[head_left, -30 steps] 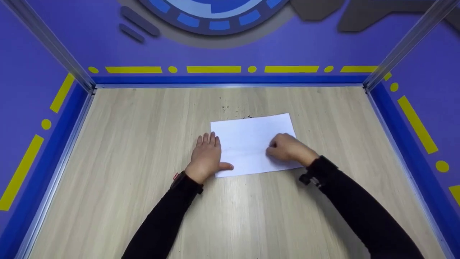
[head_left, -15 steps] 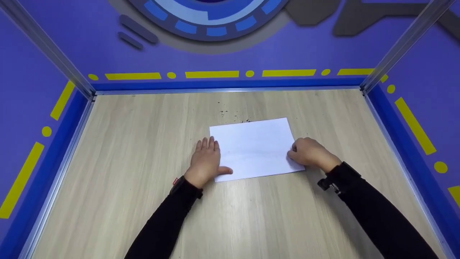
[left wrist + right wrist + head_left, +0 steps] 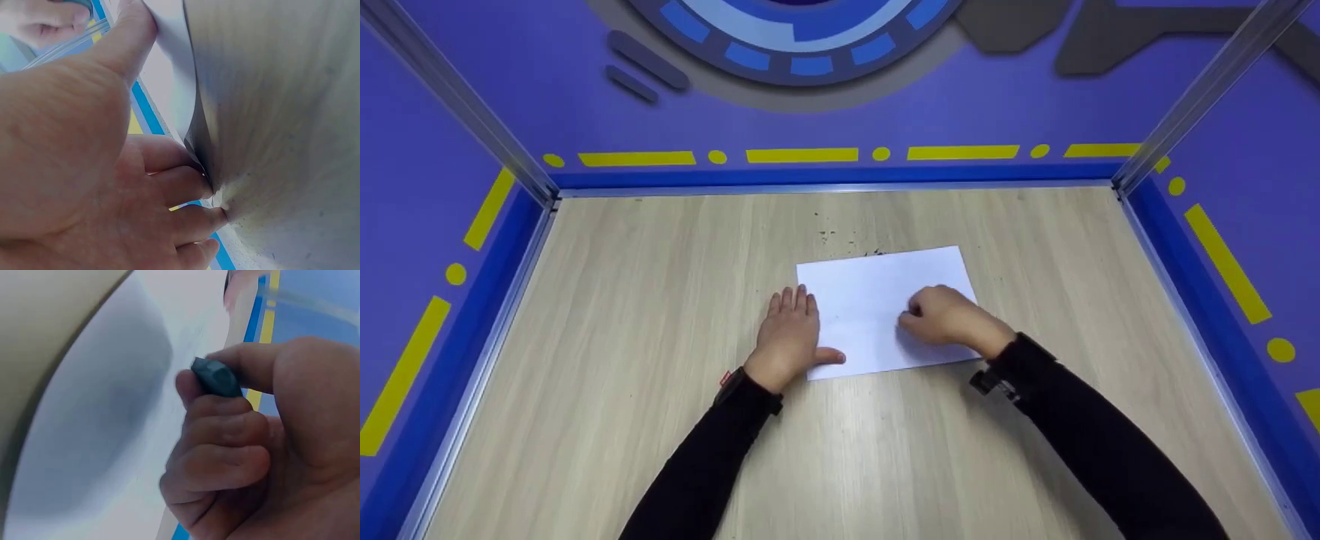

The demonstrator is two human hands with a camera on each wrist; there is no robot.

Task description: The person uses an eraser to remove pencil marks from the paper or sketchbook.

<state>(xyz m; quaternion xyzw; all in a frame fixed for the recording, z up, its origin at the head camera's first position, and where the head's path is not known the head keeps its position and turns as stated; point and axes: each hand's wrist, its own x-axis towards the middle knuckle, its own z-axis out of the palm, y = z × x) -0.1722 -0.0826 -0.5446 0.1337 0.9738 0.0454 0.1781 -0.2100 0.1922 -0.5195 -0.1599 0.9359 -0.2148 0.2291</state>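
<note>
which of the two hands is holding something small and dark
The right hand, over the middle of the white paper, pinches a small dark object between thumb and forefinger. The left hand lies flat at the paper's left edge, holding nothing.

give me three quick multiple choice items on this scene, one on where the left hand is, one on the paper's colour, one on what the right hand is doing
1. The left hand rests at the paper's
A. far edge
B. left edge
C. right edge

2. The paper is
A. white
B. yellow
C. black

3. The right hand is
A. flat and open
B. off the table
C. pinching a small dark object

Answers: 1 B, the thumb lies on the sheet's near left corner in the head view. 2 A, the sheet is white against the wooden table. 3 C, the right wrist view shows thumb and curled fingers holding it over the sheet.
</note>
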